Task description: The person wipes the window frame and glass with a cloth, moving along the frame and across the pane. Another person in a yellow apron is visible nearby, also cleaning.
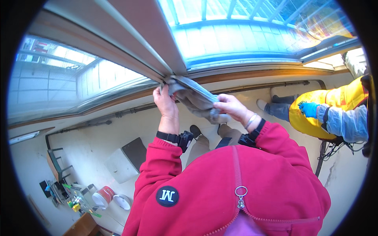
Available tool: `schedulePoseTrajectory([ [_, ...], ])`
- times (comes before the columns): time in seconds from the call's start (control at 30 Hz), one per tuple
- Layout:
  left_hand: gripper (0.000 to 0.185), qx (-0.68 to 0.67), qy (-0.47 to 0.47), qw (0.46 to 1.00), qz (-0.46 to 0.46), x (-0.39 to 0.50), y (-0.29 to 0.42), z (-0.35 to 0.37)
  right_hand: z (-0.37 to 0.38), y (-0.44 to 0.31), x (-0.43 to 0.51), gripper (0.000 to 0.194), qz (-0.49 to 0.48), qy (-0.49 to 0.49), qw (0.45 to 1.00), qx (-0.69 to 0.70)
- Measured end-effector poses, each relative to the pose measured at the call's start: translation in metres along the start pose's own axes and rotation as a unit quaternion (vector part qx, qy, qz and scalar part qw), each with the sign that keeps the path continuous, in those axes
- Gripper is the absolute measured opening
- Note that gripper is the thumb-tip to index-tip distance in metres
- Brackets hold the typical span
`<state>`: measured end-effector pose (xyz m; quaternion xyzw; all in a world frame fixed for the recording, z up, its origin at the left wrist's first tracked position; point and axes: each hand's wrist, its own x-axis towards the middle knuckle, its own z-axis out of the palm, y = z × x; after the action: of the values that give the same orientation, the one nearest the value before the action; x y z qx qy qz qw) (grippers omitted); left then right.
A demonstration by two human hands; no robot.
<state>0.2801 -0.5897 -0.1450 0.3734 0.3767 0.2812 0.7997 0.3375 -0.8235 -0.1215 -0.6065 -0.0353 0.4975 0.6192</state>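
Note:
A grey cloth (193, 98) hangs stretched between my two hands at the foot of the window frame (169, 63). My left hand (166, 101) pinches its left end right against the lower corner of the frame. Farther right, my right hand (231, 106) grips the other end, with the bulk of the cloth drooping below. The window sill (236, 76) with its brown wooden edge runs just beyond the cloth. Part of my left fingertips is hidden by the cloth and frame.
A co-worker in a yellow apron (313, 109) and blue glove (310, 109) stands at right. Pipes (124, 112) run low along the wall. On the floor are a dark-and-white board (127, 160), a red-and-white bucket (103, 196), a lid-like white round item (122, 201) and a bench (54, 165).

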Motion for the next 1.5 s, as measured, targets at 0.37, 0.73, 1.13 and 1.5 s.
schedulePoseTrajectory([
  [0.37, 0.035, 0.316, 0.041, 0.94, 0.124, -0.008, -0.089, 0.077, -0.032, 0.0, 0.011, 0.017, -0.004, -0.049, 0.998, 0.04],
  [0.73, 0.033, 0.354, -0.12, 0.92, 0.117, -0.111, -0.202, 0.247, -0.184, 0.008, -0.062, 0.017, -0.036, 0.093, 0.988, 0.121],
  [1.13, 0.03, 0.54, -0.451, 0.696, 0.147, -0.148, -0.291, 0.352, -0.308, 0.02, -0.13, 0.019, -0.225, 0.316, 0.858, 0.336],
  [1.5, 0.035, 0.484, -0.416, 0.752, -0.163, -0.106, -0.22, 0.236, -0.337, 0.003, -0.083, 0.02, -0.342, 0.387, 0.809, 0.28],
])
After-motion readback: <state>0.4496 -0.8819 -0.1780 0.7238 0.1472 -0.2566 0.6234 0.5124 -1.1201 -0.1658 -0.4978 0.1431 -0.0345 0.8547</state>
